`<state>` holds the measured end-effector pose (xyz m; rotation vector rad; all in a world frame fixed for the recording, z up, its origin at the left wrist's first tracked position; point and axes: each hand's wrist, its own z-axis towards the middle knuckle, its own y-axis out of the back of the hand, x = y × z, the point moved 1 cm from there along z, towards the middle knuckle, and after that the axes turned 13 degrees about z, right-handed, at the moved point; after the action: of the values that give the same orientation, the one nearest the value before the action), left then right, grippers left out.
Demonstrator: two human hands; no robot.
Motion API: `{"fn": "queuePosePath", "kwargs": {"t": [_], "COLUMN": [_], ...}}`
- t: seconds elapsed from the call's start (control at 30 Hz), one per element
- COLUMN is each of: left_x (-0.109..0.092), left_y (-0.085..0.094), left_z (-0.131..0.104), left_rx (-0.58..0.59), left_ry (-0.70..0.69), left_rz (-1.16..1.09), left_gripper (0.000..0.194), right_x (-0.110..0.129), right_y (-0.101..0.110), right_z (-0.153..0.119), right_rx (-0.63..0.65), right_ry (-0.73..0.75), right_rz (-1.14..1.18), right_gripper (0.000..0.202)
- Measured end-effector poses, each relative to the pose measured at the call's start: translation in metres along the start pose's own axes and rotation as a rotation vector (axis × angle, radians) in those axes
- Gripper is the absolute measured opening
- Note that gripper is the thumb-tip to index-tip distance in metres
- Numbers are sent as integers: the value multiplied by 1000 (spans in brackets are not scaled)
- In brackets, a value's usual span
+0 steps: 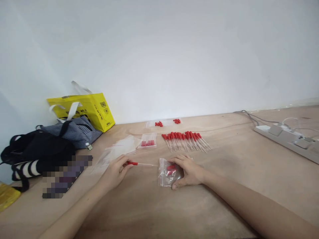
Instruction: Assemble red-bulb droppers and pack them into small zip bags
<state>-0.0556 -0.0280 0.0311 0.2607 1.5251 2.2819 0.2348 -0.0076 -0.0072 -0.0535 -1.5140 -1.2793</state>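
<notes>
My left hand pinches a dropper by its red rubber bulb. The dropper's clear tube points right, towards a clear zip bag. Over that bag's right side curves my right hand, fingers on top and thumb at the lower edge, gripping it. A few red bulbs show inside the bag, partly covered by my fingers. Beyond my hands lies a row of several red-topped droppers. To its left is a second zip bag with several red bulbs inside.
Flat empty zip bags lie beyond my left hand. Near the wall, another clear bag has loose red bulbs on it. A yellow shopping bag, a striped bag and a black bag stand left. A power strip lies right.
</notes>
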Motion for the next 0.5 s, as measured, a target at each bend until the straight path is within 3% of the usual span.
{"fn": "queuePosePath", "kwargs": {"t": [0.17,0.37,0.5], "left_x": [-14,-36,-40], "left_y": [-1,-11,-13], "left_z": [-13,-7,-4], "left_rx": [51,24,40], "left_ry": [29,18,38], "left_rz": [-4,-63,-113], "left_gripper": [19,17,15], "right_x": [0,-1,1], "right_y": [0,0,1], "right_z": [0,0,-1], "right_rx": [-4,5,10], "right_ry": [11,6,-1], "right_rz": [7,-7,-12], "right_gripper": [82,83,78]}}
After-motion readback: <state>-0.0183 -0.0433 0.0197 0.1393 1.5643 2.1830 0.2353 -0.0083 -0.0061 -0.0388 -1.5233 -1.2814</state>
